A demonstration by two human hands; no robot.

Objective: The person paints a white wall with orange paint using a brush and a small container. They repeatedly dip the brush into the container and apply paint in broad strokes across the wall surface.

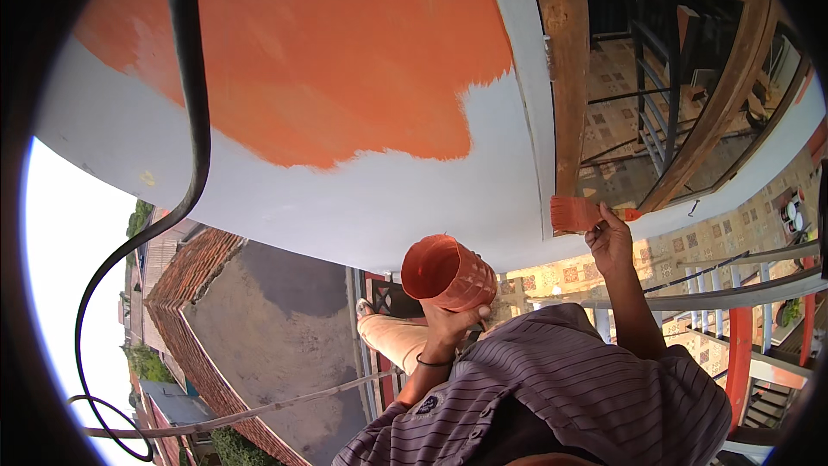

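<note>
My left hand (450, 326), a dark band at its wrist, grips a paint pot (473, 280) from its near side. The pot is tilted, and its inside and outer wall are coated in orange-red. Over to the right, my right hand (611, 242) pinches a wide flat paintbrush (575, 213) by its handle. The paint-covered bristles point left, close to the lower end of a wooden window frame (567, 86). Ahead rises a wall (362, 207), pale in its lower part. A large patch of orange paint (345, 52) with a ragged edge covers its upper part.
A thick black cable (191, 60) hangs down the left side. Glass panes (664, 78) reflect a ladder and tiled floor. Railings (759, 292) stand at right, above a patterned tile floor (569, 274). A pole (276, 403) crosses lower left, before a tiled roof (194, 267).
</note>
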